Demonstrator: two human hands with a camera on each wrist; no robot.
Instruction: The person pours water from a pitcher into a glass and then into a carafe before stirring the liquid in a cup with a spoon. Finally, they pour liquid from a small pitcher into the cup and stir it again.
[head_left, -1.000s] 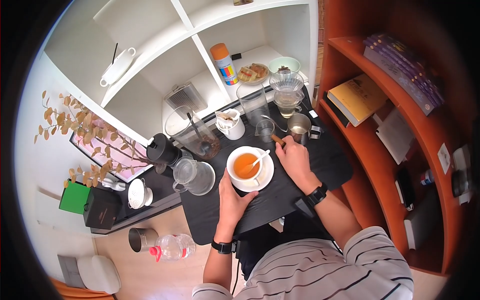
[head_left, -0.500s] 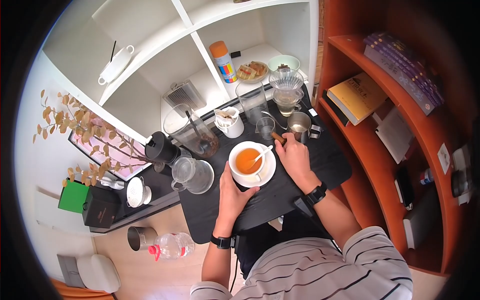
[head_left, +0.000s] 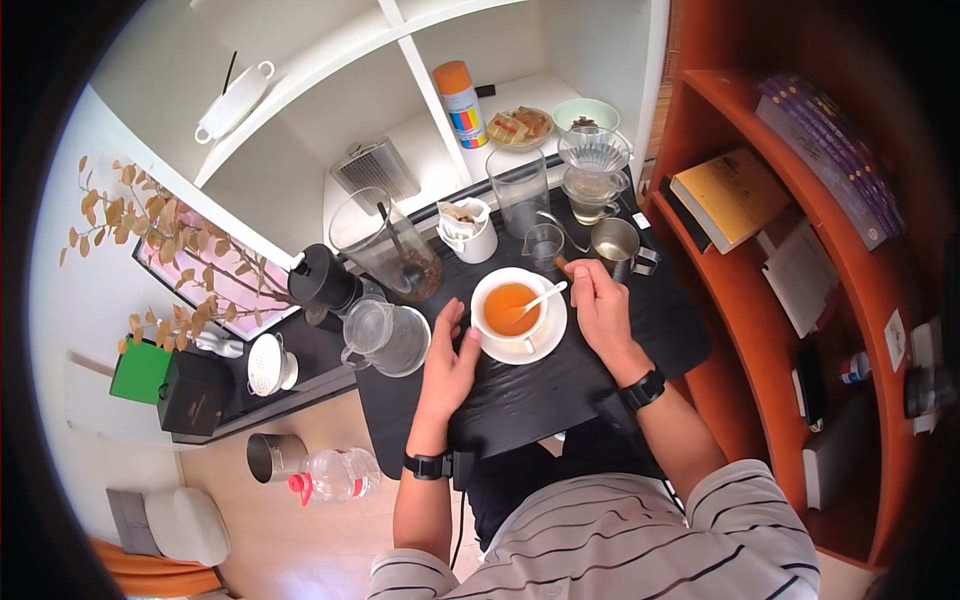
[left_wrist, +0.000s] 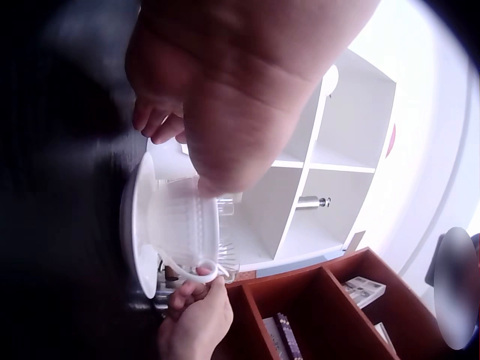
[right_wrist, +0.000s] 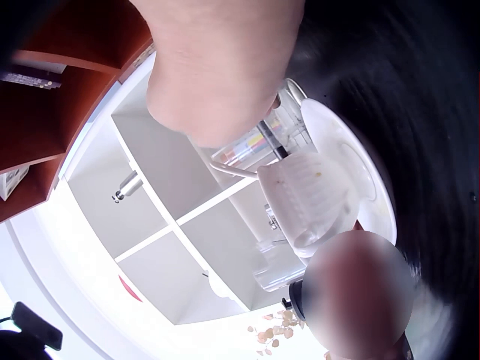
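Observation:
In the head view, a white cup (head_left: 494,310) of amber liquid stands on a white saucer (head_left: 545,347), a white spoon (head_left: 541,298) leaning in it. My left hand (head_left: 448,368) is left of the saucer, fingers relaxed, thumb near the rim; contact there is unclear. My right hand (head_left: 603,312) has its fingers curled at the wooden handle (head_left: 562,264) of a small glass pitcher (head_left: 543,243), behind the cup. In the left wrist view the cup (left_wrist: 184,221) is side-on, with the right hand (left_wrist: 199,319) beyond. The palm (right_wrist: 225,75) hides the right fingertips in the right wrist view.
Along the table's back (head_left: 500,410) stand a glass server (head_left: 385,338), a tall glass of beans (head_left: 385,240), a white mug (head_left: 470,240), a dripper (head_left: 594,152) and a metal cup (head_left: 614,240). White shelves are behind; an orange-brown bookcase (head_left: 690,300) is at right.
My left hand has drawn back leftwards from the cup and saucer. The head view has shifted a little. My right hand stays by the wooden handle.

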